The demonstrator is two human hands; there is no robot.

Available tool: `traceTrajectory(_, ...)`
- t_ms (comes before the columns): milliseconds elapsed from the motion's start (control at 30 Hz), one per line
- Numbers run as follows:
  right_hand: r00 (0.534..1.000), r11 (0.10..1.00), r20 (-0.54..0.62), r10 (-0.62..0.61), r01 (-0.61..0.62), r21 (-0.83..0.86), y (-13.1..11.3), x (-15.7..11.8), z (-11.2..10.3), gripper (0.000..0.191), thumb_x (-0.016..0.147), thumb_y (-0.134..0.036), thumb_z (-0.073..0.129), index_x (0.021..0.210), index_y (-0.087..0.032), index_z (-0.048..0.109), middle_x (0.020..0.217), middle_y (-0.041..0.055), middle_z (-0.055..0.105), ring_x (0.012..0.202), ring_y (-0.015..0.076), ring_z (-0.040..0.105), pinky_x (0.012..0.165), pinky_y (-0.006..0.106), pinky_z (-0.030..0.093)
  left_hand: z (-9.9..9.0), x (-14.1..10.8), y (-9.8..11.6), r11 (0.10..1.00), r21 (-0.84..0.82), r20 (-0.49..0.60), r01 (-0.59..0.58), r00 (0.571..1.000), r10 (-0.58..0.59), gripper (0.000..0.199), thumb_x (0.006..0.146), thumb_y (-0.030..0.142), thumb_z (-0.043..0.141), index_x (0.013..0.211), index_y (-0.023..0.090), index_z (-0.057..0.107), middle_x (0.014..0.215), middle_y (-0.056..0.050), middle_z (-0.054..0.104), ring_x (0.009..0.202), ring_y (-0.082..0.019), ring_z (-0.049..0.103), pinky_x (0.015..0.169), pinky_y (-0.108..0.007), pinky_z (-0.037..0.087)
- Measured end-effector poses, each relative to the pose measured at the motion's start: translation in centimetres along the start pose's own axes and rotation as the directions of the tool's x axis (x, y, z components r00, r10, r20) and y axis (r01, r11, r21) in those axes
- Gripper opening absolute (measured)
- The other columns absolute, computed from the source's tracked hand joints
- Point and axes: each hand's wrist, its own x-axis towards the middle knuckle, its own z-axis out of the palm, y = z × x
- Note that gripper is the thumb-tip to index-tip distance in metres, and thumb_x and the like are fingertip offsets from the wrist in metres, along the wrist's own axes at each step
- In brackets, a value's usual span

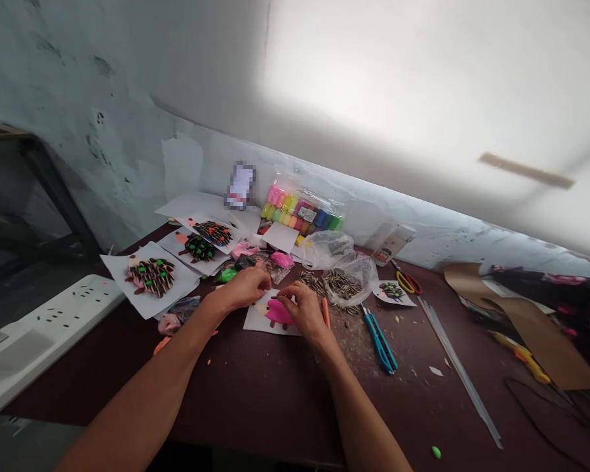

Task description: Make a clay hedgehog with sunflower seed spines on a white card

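Observation:
A white paper card lies on the dark table, bearing a flattened magenta clay shape with a peach snout side and small brown feet. My right hand is over the card's right part, thumb and fingertips pinched together above the magenta clay; whatever is between them is too small to name. At the card's upper left, my left hand has its fingers curled together, and their tips hide anything they hold. Striped sunflower seeds lie in and around a clear plastic bag, to the right of my hands.
Seed-covered clay hedgehogs on paper lie at left. Behind are a multicoloured clay pack and a phone. Rightward lie a teal craft knife, scissors, clear glue sticks and a yellow glue gun. A power strip borders the left.

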Motion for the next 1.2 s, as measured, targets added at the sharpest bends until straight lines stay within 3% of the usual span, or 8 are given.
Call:
traceTrajectory(500,0.994,0.965,0.072,-0.086,0.102,-0.243,-0.2,-0.1,0.4,0.018,0.092,-0.021,0.059,0.083,-0.020,0.074,0.080,0.0052,0.063,0.081,0.0195,0.052,0.073,0.029,0.038,0.4,0.1,0.2,0.999,0.048,0.015,0.015,1.000,-0.015,0.032,0.070,0.008,0.056,0.092,0.019,0.076,0.089,-0.004,0.075,0.086,-0.019,0.066,0.073,-0.023,0.046)
traceTrajectory(767,0.990,0.951,0.080,-0.112,0.130,-0.281,-0.6,-0.1,0.2,0.022,0.093,-0.020,0.056,0.079,-0.019,0.073,0.077,0.0044,0.062,0.078,0.0186,0.051,0.073,0.029,0.037,0.5,0.0,0.2,1.000,0.006,-0.007,0.008,1.000,-0.008,0.028,0.072,0.008,0.058,0.089,0.020,0.077,0.087,-0.004,0.074,0.085,-0.018,0.067,0.071,-0.022,0.046)
traceTrajectory(1200,0.958,0.920,0.199,-0.207,0.260,-0.293,-0.7,1.1,0.0,0.018,0.084,-0.006,0.061,0.073,-0.017,0.070,0.075,0.0030,0.062,0.075,0.0166,0.049,0.071,0.027,0.035,0.1,-0.1,0.6,1.000,0.011,0.028,0.000,1.000,-0.001,0.031,0.069,0.003,0.054,0.083,0.020,0.077,0.086,-0.003,0.074,0.083,-0.017,0.066,0.070,-0.022,0.046)
